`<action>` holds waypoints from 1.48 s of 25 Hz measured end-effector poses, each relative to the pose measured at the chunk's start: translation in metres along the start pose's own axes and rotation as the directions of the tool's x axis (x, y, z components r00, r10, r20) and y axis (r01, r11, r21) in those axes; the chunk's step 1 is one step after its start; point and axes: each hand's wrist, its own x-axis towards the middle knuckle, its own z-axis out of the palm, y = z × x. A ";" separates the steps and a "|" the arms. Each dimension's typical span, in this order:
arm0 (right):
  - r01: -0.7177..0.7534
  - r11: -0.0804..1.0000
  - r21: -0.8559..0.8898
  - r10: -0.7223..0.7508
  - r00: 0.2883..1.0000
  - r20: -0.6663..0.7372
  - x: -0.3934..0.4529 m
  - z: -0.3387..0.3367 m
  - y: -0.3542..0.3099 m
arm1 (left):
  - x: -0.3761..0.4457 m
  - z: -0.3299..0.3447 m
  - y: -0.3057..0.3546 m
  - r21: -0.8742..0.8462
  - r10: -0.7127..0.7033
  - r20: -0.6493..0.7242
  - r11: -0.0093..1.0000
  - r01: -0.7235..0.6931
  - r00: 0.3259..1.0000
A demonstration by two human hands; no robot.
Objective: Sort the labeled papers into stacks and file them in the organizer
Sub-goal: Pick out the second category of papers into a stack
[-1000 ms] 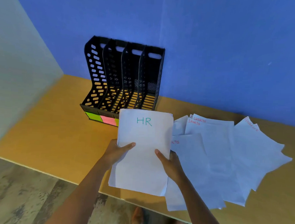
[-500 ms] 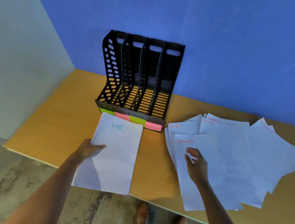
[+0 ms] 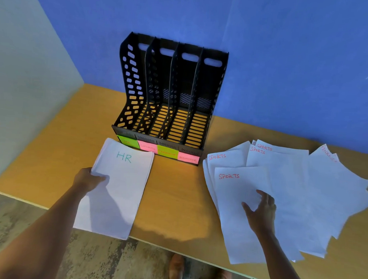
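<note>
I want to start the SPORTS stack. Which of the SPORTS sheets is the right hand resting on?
The frontmost SPORTS sheet, nearest the table's front edge. The right hand lies spread on it; the other SPORTS sheets fan out behind, untouched.

Orange-brown wooden table (image 3: 51, 154) fills mid frame, front edge running lower left to lower right. Matte blue wall (image 3: 287, 59) across top and right. Pale grey-green side wall (image 3: 23, 79) at left. Mottled grey-brown floor (image 3: 102, 260) along bottom. Brown shoes (image 3: 176, 269) bottom centre, partly under table edge.
</note>
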 end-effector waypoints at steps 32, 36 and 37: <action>-0.199 0.975 0.097 0.189 0.977 0.099 0.036 -0.048 0.053 | -0.222 0.255 0.170 -0.410 0.516 0.163 0.811 -0.418 0.841; -0.176 0.918 0.357 0.176 0.984 0.033 0.039 -0.065 0.078 | -0.221 0.264 0.181 -0.386 0.516 0.113 0.810 -0.441 0.849; -0.188 0.902 0.389 0.201 0.980 0.007 0.041 -0.071 0.088 | -0.222 0.268 0.187 -0.387 0.518 0.098 0.806 -0.447 0.850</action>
